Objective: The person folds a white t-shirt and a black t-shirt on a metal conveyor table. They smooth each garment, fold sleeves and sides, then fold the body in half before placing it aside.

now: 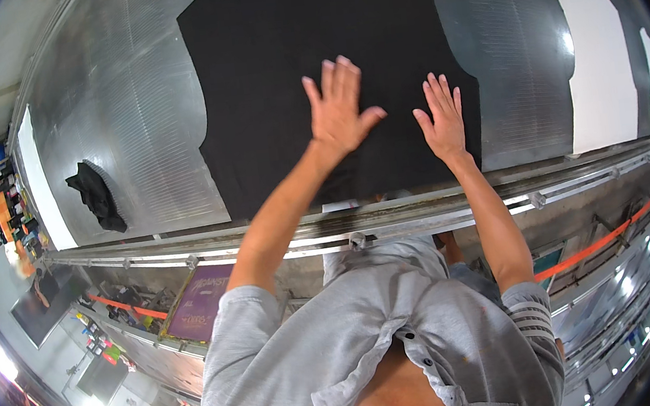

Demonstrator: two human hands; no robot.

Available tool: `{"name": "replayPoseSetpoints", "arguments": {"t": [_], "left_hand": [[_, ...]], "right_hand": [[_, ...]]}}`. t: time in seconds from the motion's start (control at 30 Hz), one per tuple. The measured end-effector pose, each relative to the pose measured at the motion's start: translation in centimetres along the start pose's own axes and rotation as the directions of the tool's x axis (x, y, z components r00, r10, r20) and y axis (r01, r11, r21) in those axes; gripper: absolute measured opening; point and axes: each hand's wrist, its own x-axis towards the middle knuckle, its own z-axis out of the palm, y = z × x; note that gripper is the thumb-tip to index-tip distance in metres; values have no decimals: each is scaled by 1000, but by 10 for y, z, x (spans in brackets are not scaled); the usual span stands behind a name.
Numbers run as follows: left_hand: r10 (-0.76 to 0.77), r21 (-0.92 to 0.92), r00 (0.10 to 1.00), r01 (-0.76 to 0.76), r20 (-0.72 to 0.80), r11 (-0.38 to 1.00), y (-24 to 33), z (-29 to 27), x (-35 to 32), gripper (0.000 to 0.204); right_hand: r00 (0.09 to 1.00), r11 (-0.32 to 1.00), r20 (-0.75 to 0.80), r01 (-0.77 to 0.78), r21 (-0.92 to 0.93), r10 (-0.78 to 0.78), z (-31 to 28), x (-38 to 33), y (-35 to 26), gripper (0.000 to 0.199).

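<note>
A large piece of black fabric (264, 75), cut to a garment-panel shape, lies spread on the grey metal table (150, 118). Over its middle is my left hand (338, 114), fingers stretched and thumb out to the side. Nearer the fabric's right edge, my right hand (443, 121) has its palm down and fingers extended. Both seem to rest flat on the cloth, though light contact is hard to judge. Neither hand holds anything. The fabric's far end runs out of the picture.
A crumpled black cloth (96, 197) sits on the table to the left. White fabric panels (599, 63) lie to the right, and another white piece (43, 177) at far left. A metal rail (407, 226) runs along the near edge. Below it leans a purple framed screen (199, 303).
</note>
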Motion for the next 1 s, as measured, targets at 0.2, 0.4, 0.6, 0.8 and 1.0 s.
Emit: {"name": "replayPoseSetpoints", "arguments": {"t": [0.2,0.4,0.6,0.8,1.0], "left_hand": [[227,-34,973,-226,39,974,86,44,-23,99],[-32,-27,998,31,-53,999,11,1,13,87],[-214,74,973,221,-87,972,-82,-3,-69,93],[18,49,984,-27,177,998,-37,4,-165,95],[45,79,973,-64,225,995,-34,7,-170,90]], "right_hand": [[994,996,-84,-61,69,67,-13,-12,0,53],[999,994,-32,-11,-106,8,-8,-14,-6,55],[980,975,28,199,-103,-197,12,30,-58,63],[895,926,244,375,38,-373,18,-3,-100,74],[848,909,338,413,57,-407,10,-39,-103,83]]}}
